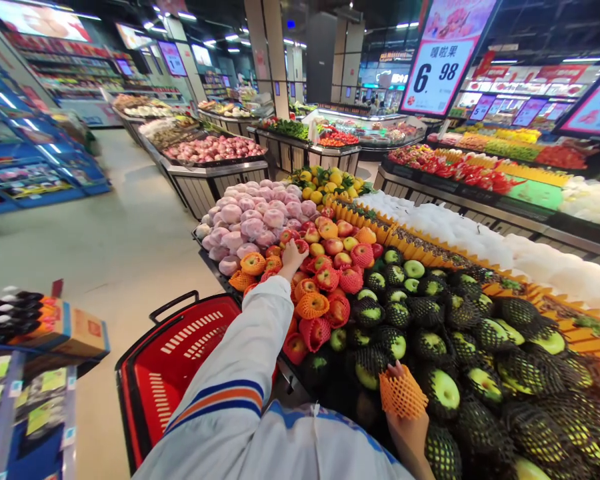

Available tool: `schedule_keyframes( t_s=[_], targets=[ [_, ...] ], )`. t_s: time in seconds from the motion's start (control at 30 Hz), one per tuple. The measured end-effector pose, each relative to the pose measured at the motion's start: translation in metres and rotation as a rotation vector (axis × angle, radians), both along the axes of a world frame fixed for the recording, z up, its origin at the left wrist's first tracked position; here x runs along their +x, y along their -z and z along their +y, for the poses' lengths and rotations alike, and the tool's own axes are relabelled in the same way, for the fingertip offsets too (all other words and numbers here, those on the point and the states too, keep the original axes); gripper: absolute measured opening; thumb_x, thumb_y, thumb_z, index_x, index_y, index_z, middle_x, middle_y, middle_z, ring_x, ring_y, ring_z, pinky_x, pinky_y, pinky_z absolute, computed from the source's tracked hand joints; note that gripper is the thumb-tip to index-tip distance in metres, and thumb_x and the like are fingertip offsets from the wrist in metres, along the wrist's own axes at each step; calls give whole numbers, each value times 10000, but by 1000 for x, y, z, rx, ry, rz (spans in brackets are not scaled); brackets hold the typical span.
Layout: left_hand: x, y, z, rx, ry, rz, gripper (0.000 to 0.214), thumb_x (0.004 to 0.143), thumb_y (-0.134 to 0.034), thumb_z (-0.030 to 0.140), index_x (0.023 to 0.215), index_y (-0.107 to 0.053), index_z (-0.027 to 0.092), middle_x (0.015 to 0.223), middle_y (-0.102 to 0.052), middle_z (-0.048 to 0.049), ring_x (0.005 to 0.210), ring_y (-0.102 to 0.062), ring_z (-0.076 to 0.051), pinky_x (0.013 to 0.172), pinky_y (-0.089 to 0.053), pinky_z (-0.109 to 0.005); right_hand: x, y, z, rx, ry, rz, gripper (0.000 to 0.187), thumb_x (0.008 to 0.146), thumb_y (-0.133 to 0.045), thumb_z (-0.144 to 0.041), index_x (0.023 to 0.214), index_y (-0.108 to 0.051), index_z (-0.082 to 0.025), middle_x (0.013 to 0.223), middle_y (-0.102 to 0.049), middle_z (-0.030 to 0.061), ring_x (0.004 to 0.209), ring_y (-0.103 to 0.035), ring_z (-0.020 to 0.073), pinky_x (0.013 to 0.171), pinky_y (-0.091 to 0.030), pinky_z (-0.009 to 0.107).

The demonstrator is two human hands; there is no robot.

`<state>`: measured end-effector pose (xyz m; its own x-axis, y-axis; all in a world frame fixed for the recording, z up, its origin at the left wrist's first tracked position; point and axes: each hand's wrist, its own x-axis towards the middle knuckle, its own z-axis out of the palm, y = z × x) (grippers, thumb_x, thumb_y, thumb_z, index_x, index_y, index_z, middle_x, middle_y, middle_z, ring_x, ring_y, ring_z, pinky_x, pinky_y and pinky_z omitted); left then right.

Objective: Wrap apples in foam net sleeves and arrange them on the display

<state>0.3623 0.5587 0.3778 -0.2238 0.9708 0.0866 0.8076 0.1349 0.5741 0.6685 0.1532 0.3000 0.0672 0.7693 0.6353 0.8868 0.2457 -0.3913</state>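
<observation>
My left hand [291,259] reaches out over the pile of red apples [334,247], its fingers closed round one red apple [301,247] there. Some apples around it sit in orange or pink foam nets. Low in the view, my right hand [407,433] grips an orange foam net sleeve [404,393] above green apples. Whether anything is inside that sleeve I cannot tell. Green apples in black foam nets [443,389] lie around the right hand. Past the left hand, pale pink wrapped fruit [253,217] is heaped.
A red shopping basket [180,340] with a black handle stands left of the display, beside my left arm. Yellow fruit [330,183] lies at the far end. White-wrapped produce [455,233] runs along the right behind an orange divider [410,243]. A price sign [443,60] hangs above.
</observation>
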Motion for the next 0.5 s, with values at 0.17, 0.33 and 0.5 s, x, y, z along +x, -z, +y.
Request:
schedule_keyframes(
  t_s=[0.17,0.33,0.5],
  targets=[
    [-30,-10,-15,125,-53,-42,736,938,-663,447,1520,-360,112,1466,-582,-214,1310,-611,-321,1071,-488,-390,-1,0,0,0,17,2,489,1051,-467,-391,1509,-489,-219,1296,-722,131,1231,-654,333,981,-548,501],
    [-106,-27,-37,183,-71,-20,623,960,-672,370,1452,-405,96,1360,-657,-170,1218,-639,-246,1061,-495,-348,0,3,0,-34,16,23,473,1035,-499,-406,1474,-532,-234,1319,-713,117,1238,-649,326,1006,-547,503],
    [-175,-26,-72,129,-16,53,542,844,-811,319,1293,-577,126,1198,-729,-115,1067,-679,-247,1001,-535,-379,0,2,0,-39,21,32,465,1035,-486,-438,1441,-554,-223,1308,-715,133,1227,-655,335,1001,-545,529]
  ],
)
